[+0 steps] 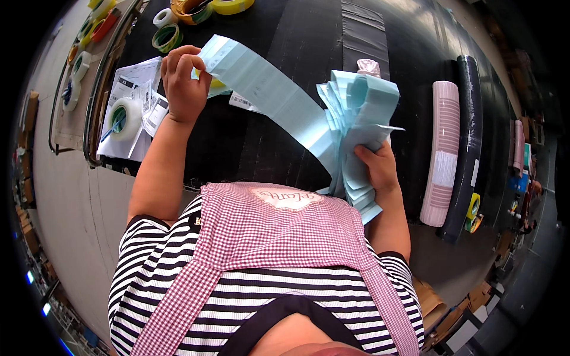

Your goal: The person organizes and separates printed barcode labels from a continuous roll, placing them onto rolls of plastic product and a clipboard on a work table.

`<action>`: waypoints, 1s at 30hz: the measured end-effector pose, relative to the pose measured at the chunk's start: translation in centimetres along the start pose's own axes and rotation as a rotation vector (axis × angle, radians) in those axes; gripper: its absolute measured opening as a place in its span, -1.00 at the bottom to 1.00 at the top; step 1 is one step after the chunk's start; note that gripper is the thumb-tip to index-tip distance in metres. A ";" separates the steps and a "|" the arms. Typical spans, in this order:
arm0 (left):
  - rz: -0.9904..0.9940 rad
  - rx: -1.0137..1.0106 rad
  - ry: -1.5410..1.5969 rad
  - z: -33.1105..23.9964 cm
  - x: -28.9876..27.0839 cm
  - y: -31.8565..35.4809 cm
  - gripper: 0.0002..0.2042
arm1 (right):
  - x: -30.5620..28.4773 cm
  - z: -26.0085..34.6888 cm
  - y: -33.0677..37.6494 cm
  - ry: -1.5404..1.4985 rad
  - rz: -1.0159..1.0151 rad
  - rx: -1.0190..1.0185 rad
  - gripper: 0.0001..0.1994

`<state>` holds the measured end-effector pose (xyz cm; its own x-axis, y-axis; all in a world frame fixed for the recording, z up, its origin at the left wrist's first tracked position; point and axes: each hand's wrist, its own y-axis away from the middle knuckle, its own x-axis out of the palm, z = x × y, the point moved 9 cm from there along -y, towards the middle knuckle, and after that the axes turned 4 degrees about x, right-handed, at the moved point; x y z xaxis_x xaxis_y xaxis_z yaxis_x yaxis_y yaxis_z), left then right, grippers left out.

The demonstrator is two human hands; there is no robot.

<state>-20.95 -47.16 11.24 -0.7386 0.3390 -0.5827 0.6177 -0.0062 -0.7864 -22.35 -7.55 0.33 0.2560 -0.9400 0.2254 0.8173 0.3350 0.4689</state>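
My left hand (185, 86) is raised at the left, its fingers closed in a pinch on one end of a long pale blue paper strip (267, 86). Faint creases cross the strip, which looks like label backing paper. It runs slanting down to the right into a loosely folded bundle (353, 121) of the same paper. Around that bundle my right hand (380, 169) is wrapped, thumb in front and the other fingers mostly hidden behind. Several folds fan out above and below the right hand. Under the strip, a white barcode label (242, 102) lies on the black table.
Papers (132, 80) and a clear tape roll (124, 118) lie at the table's left. More tape rolls (168, 37) sit at the far left. On the right lie a pink-striped roll (442, 142) and a long black roll (469, 148). A wheeled metal rack (95, 118) stands left of the table.
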 end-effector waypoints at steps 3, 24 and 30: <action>-0.014 -0.082 0.037 0.9 1.2 -0.7 -0.76 | 0.8 1.2 -0.7 -0.040 0.013 -0.057 -0.64; -0.070 -1.131 0.980 5.4 11.8 3.3 -0.95 | 1.8 1.8 -3.5 -0.260 0.095 -0.158 -0.57; -0.210 -1.026 1.173 5.2 10.0 0.4 -0.93 | 3.0 4.2 -3.9 -0.238 0.124 -0.293 -0.65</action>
<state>-29.46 -48.69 4.02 -0.5194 0.7676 0.3756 0.8079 0.5843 -0.0768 -26.94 -11.45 2.71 0.2631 -0.8408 0.4732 0.9093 0.3800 0.1695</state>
